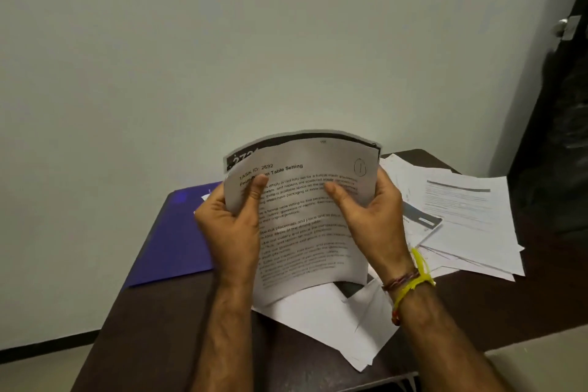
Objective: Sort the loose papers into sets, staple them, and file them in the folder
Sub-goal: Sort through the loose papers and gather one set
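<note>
Printed papers (305, 219) upright, pinched between left hand (230, 226), right hand (372, 216)

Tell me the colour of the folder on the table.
The folder is purple-blue, shown in the head view.

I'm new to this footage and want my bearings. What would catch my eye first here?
First, the printed sheets headed "Table Setting", held up at centre, bowed, in the grip of both the left hand and the right hand. A purple folder lies left on the dark table, and a loose paper pile spreads to the right.
</note>
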